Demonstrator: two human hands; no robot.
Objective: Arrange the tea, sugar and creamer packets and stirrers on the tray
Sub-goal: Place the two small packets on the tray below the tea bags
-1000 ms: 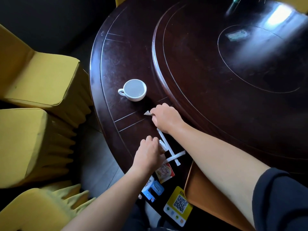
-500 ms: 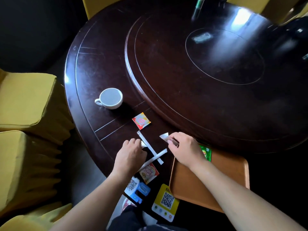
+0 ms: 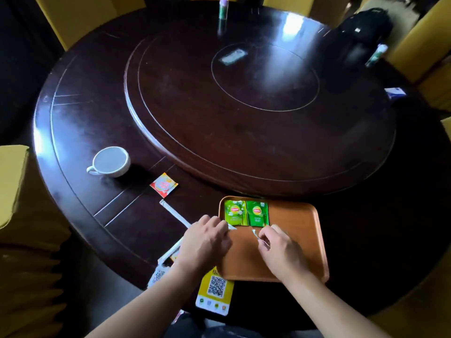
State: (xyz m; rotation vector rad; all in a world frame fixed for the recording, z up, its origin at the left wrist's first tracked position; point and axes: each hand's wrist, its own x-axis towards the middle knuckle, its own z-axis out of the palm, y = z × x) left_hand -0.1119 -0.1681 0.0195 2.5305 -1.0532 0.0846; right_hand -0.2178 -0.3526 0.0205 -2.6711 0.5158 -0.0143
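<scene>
both hands [image 3: 206, 240] over tray [image 3: 300, 230]

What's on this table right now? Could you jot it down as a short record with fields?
tray: orange tray at the near edge of the dark round table
on the tray: two green tea packets side by side in its far left corner
left hand: left hand at the tray's left rim, pinching a small white packet
right hand: right hand over the tray, pinching another small white packet
still off the tray: red packet, white stirrer
also there: white cup, yellow QR card
</scene>
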